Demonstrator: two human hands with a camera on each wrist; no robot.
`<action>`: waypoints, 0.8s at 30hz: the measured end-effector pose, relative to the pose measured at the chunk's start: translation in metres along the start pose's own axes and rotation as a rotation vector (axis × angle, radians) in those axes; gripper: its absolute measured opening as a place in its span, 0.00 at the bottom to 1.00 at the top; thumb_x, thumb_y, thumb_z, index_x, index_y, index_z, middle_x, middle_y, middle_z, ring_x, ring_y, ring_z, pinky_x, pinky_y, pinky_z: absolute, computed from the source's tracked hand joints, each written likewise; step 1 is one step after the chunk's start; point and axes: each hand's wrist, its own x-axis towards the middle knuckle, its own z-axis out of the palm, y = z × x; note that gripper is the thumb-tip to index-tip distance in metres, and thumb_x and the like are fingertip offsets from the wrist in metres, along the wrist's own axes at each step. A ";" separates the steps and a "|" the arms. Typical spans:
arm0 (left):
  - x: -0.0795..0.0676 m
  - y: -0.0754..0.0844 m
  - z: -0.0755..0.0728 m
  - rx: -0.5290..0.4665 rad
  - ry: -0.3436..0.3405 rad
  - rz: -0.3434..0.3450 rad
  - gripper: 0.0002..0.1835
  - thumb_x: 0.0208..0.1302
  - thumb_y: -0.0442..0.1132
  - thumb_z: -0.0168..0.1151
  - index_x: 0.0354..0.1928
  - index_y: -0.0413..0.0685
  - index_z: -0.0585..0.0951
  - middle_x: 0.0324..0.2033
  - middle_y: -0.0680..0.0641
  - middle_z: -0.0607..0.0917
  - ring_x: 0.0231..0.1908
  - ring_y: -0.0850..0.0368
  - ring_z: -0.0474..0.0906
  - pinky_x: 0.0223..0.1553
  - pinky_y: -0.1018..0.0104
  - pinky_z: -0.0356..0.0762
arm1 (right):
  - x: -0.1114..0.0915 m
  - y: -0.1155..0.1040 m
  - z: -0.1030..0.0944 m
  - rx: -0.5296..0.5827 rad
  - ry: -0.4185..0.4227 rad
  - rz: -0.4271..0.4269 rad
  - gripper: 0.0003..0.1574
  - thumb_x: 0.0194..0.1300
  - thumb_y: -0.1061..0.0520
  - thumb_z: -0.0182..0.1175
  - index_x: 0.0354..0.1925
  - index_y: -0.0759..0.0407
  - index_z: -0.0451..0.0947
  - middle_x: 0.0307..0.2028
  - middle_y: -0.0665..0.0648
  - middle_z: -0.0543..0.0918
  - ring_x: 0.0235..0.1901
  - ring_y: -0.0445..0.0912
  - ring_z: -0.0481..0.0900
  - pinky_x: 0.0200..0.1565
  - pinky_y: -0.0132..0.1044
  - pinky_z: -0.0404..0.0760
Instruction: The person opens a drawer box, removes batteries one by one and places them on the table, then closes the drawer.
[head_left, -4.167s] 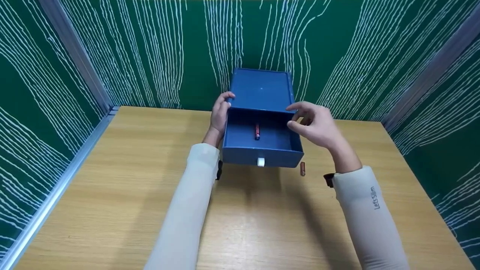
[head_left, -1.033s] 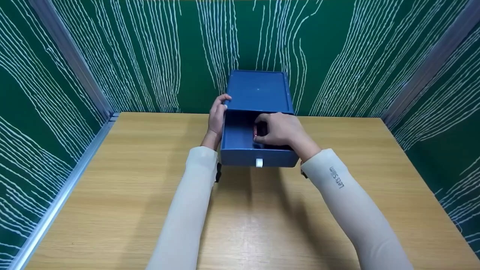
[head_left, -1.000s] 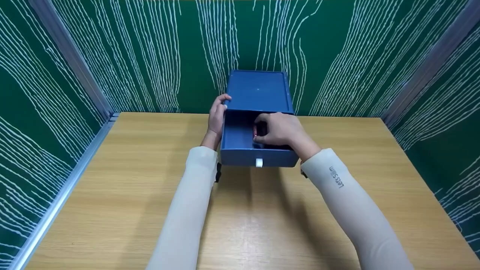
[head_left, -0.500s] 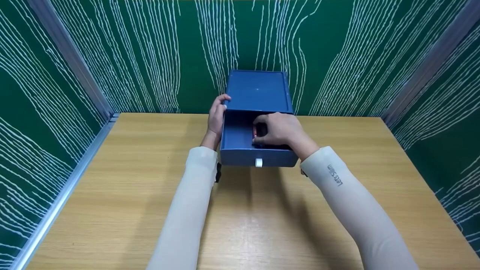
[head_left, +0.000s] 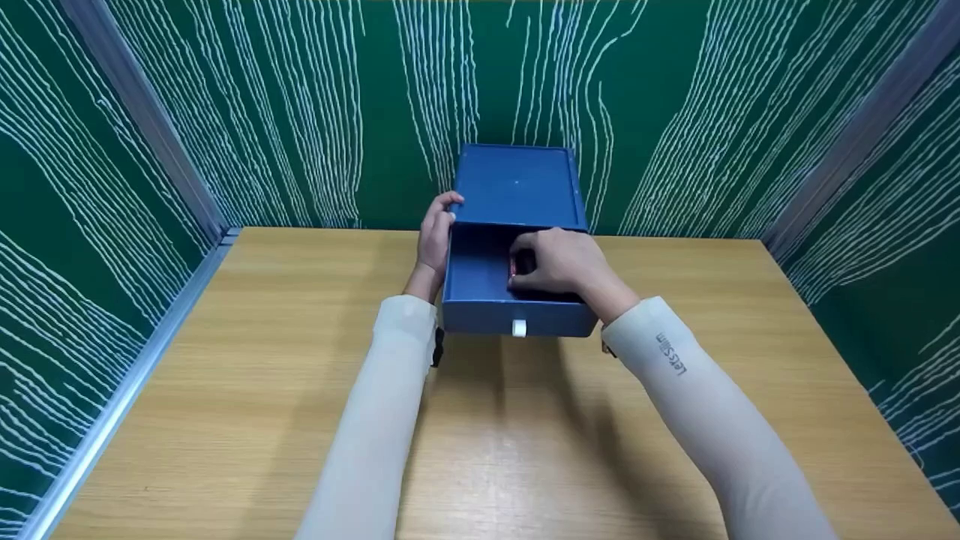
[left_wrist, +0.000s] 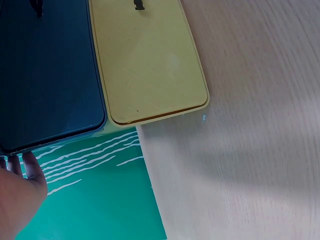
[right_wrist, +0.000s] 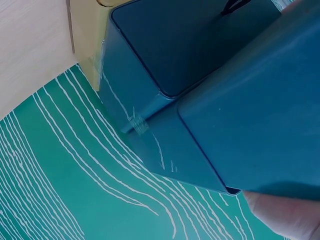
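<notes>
A blue drawer box (head_left: pixel 517 184) stands at the back of the table, its drawer (head_left: pixel 472 270) pulled out toward me. My left hand (head_left: pixel 434 236) holds the box's left side, index finger over the top edge. In the left wrist view its fingertips (left_wrist: pixel 31 162) reach behind the blue front's edge. Down inside the drawer is my right hand (head_left: pixel 566 259), thumb and fingers pinching a red battery (head_left: pixel 512 267), mostly covered by the fingers. The right wrist view shows the drawer's outside and my thumb (right_wrist: pixel 285 215); the drawer wall hides the battery there.
A yellow drawer (left_wrist: pixel 150 60) sits against the blue one in the left wrist view. The drawer front carries a white tab (head_left: pixel 519 328). Behind rises a green wall (head_left: pixel 285 112) with white wavy lines. The wooden table (head_left: pixel 300 337) extends toward me.
Since the oldest frame, my right hand has moved left into the drawer and onto the battery. A second battery by the drawer's right corner is hidden now. Over the last second, barely anything moves.
</notes>
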 end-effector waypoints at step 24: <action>0.001 -0.004 -0.002 -0.040 -0.026 0.040 0.13 0.61 0.28 0.38 0.44 0.28 0.68 0.48 0.35 0.69 0.46 0.61 0.64 0.51 0.73 0.58 | -0.003 -0.001 -0.004 0.099 0.026 0.005 0.30 0.40 0.32 0.61 0.41 0.42 0.75 0.23 0.47 0.75 0.25 0.44 0.71 0.25 0.37 0.67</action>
